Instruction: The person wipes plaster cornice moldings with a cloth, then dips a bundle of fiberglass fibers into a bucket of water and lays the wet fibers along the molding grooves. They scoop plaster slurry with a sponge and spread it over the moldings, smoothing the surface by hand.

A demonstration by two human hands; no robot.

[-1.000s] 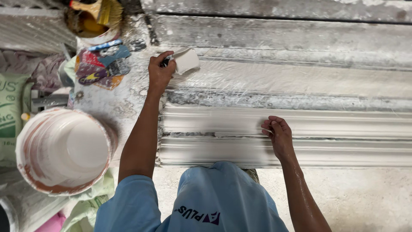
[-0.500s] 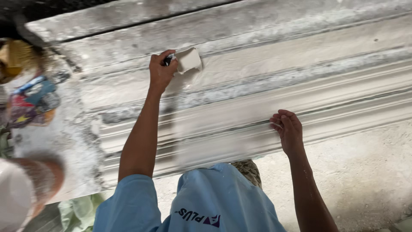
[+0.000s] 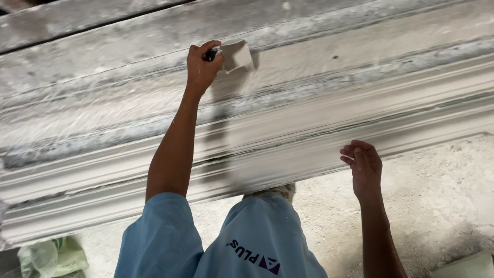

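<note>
Left hand fingers clamp scraper on moulding; right hand loosely curled, seemingly empty, green bag below.

Open floor is lying free around the right hand, while the long ridged moulding is running across the whole bench just beyond it, its raised ribs blocking any flat pass toward the left hand.
</note>
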